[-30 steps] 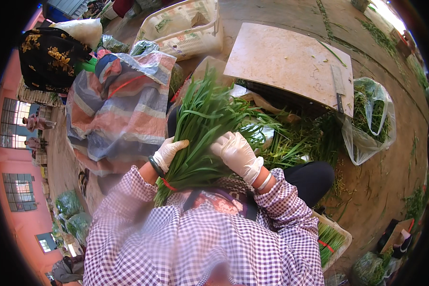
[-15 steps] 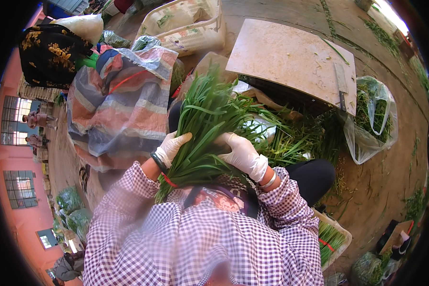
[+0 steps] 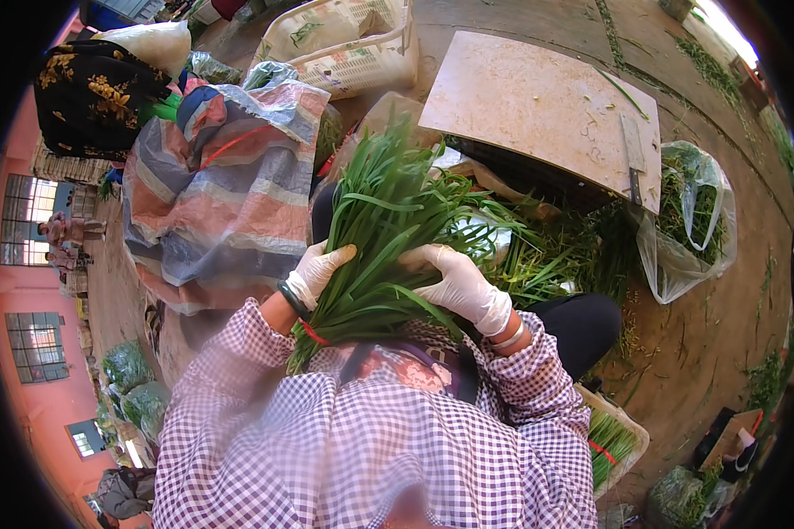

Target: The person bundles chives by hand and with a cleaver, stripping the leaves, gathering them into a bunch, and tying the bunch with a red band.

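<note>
A large bunch of garlic chives (image 3: 375, 212) lies tilted across my lap, its long green leaves fanning away from me. A red band (image 3: 312, 333) circles it near the bottom. My white-gloved left hand (image 3: 320, 271) wraps the bunch from the left side, thumb over the leaves. At its right edge, my gloved right hand (image 3: 457, 284) has its fingers curled around some leaves, with the fingertips partly hidden among them. Loose, partly yellowed leaves (image 3: 538, 256) are heaped just beyond my right hand.
A board (image 3: 538, 106) with a cleaver (image 3: 632, 159) on it stands ahead to the right, beside a clear bag of trimmings (image 3: 688, 216). Striped woven sheeting (image 3: 220, 194) covers a pile at left. A plastic crate (image 3: 353, 62) sits farther off; another basket (image 3: 622, 441) holds banded chives near my right side.
My right hand has shifted slightly right and toward me at the bunch's edge. My left hand keeps its hold, and the bunch stays nearly in place.
</note>
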The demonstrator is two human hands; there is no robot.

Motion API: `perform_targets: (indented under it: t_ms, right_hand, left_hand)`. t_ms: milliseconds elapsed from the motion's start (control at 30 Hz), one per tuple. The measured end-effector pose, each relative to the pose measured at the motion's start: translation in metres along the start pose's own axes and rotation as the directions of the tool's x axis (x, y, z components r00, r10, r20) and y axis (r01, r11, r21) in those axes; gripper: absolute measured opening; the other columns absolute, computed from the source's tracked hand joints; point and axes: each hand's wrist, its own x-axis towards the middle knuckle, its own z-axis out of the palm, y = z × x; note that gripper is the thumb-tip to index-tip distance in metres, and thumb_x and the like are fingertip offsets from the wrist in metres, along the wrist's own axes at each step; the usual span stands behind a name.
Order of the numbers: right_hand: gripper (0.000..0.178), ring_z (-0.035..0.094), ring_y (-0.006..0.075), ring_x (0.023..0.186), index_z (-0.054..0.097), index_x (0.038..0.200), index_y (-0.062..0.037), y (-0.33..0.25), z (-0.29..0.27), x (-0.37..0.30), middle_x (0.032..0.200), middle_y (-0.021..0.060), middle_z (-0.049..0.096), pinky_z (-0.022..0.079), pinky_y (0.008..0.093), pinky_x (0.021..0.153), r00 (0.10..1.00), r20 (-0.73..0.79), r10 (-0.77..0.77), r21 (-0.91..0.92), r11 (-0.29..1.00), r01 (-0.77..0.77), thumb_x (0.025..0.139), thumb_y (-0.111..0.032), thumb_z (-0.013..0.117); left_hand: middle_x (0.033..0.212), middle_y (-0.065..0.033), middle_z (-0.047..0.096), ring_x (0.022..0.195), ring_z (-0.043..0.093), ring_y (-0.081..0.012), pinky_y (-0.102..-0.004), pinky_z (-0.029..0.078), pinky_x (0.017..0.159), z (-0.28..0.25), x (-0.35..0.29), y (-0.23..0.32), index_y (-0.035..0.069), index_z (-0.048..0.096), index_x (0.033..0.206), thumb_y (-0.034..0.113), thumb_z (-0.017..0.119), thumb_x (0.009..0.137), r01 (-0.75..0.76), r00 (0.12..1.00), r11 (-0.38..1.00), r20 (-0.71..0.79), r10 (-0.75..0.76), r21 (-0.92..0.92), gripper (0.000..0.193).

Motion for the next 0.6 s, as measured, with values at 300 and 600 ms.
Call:
perform_targets:
  t_ms: [300,600]
  right_hand:
    - [0.035,0.069,0.0278,0.097,0.069,0.111,-0.0010,-0.007,0.002,0.001,0.103,0.0175,0.071,0.056,0.0357,0.084,0.997,-0.059,-0.045,-0.143,0.989,0.036,0.078,-0.006,0.077]
    - [0.024,0.065,0.0286,0.077,0.072,0.087,-0.0090,-0.002,0.018,0.008,0.086,0.0074,0.070,0.051,0.0379,0.071,0.940,-0.089,-0.329,-0.544,0.807,0.231,0.066,-0.012,0.082]
  left_hand:
    - [0.106,-0.0068,0.068,0.089,0.067,-0.0173,-0.0336,0.057,0.079,0.000,-0.001,-0.002,0.000,0.062,0.122,0.018,0.075,0.090,0.000,1.000,1.000,0.012,0.000,0.018,0.039]
    - [0.109,-0.0080,0.068,0.092,0.067,-0.0174,-0.0334,0.057,0.082,0.000,0.001,-0.003,-0.001,0.062,0.122,0.018,0.075,0.090,-0.011,1.000,0.999,0.023,0.010,0.039,0.039]
